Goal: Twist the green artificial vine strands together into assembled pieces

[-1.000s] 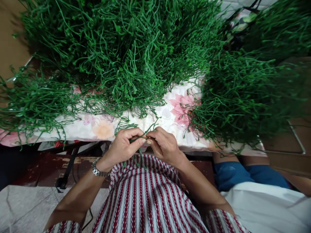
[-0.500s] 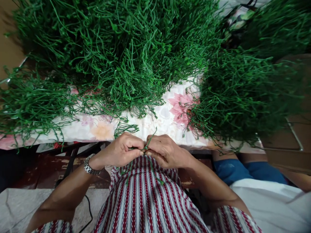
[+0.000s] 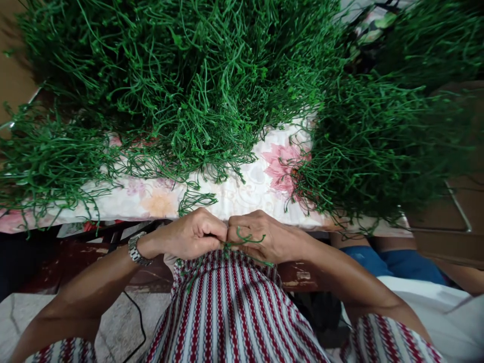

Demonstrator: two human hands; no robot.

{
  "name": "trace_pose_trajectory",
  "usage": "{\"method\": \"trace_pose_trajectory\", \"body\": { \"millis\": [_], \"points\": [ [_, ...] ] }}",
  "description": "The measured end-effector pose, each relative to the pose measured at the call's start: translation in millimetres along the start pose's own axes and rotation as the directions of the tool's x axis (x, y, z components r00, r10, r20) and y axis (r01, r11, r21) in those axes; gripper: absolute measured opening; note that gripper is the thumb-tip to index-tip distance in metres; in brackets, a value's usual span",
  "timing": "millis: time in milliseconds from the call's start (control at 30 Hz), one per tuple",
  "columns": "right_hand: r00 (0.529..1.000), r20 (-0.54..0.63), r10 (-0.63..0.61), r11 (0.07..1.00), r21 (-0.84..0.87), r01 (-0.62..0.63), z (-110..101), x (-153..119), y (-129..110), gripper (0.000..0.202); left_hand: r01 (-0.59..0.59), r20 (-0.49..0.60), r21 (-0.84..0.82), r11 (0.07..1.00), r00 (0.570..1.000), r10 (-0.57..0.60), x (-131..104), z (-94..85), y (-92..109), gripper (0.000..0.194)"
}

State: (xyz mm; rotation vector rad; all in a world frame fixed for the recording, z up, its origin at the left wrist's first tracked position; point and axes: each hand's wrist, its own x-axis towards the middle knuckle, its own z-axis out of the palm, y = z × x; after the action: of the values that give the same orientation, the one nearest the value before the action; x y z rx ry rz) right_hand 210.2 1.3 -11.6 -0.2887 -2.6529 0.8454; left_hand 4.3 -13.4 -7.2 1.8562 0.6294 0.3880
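Just off the table's front edge, above my lap, my left hand (image 3: 198, 233) and my right hand (image 3: 264, 237) meet fingertip to fingertip. Both are pinched closed on thin green stems (image 3: 247, 238). Forked stem ends stick out across my right fingers, and a few more strands hang below my left hand. The exact grip point is hidden between the fingers. Behind my left hand, a small loose bundle of green stems (image 3: 194, 199) lies on the flowered tablecloth (image 3: 242, 197).
A large heap of green stems (image 3: 181, 80) covers the table's back, with smaller heaps at left (image 3: 49, 161) and right (image 3: 370, 151). Cardboard (image 3: 434, 222) with a metal wire stands far right. Another person's legs in blue shorts (image 3: 408, 264) are at the right.
The stem end that stood upright between my hands now lies rightward over my right fingers. The strand hanging below them has swung up to the right. Both forearms have spread slightly outward.
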Motion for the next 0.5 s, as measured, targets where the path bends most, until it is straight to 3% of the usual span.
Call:
{"method": "trace_pose_trajectory", "body": {
  "millis": [100,233,400,500],
  "points": [
    [0.999,-0.01,0.032,0.995,-0.09,-0.033,-2.8,-1.9,1.5,0.01,0.019,-0.097,0.03,0.999,0.995,-0.016,-0.3,0.5,-0.7,0.026],
    [0.983,-0.16,0.093,0.97,-0.209,-0.126,2.8,-2.9,3.0,0.007,0.132,-0.246,-0.003,0.991,0.961,-0.128,-2.3,0.7,1.8,0.018],
    [0.973,-0.195,0.121,0.919,-0.349,-0.184,13.0,-0.2,-1.2,0.013,0.21,-0.283,-0.09,0.973,0.932,-0.228,-1.5,1.4,4.2,0.022],
    [0.983,-0.137,0.122,0.905,-0.39,-0.167,9.3,3.1,-7.7,0.013,0.223,-0.271,-0.053,0.973,0.935,-0.229,0.0,3.3,3.1,0.028]
  ]
}}
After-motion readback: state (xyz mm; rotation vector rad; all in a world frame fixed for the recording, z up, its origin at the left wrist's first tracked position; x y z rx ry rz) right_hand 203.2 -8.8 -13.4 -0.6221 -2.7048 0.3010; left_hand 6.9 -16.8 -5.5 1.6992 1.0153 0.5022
